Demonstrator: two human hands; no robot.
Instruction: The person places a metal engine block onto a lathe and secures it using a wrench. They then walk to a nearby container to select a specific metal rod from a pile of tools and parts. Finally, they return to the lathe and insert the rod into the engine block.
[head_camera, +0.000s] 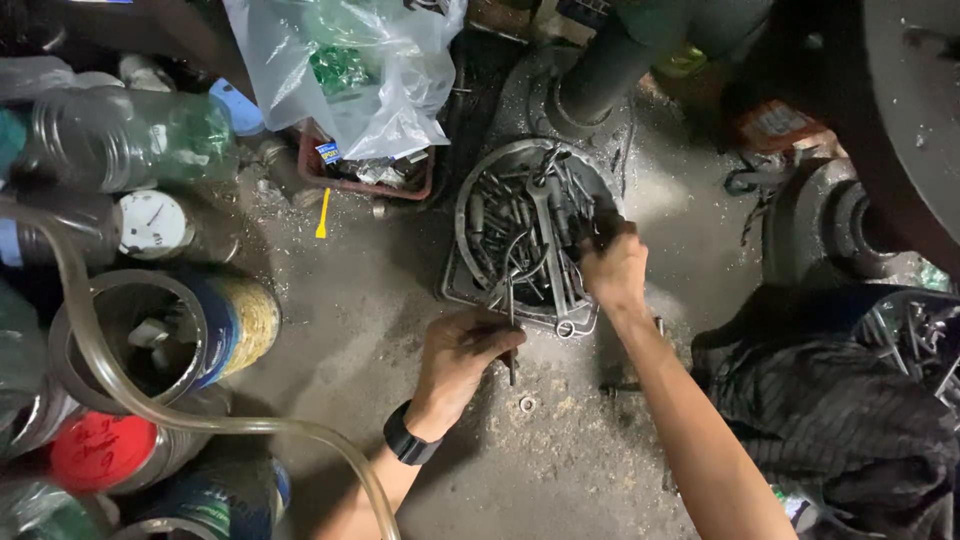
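On the gritty floor, left hand (462, 352) is closed around a thin metal rod (511, 340), which stands upright, its top at the rim of the round metal tray (470, 205). Right hand (614, 268) reaches into the tray's heap of bolts and wrenches (520, 225); fingers buried, grip cannot be judged. Plastic bag (350, 70) lies beyond.

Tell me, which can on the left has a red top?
The red-topped can at the lower left, beside the clear hose. The open cans above it show dark insides, not red.
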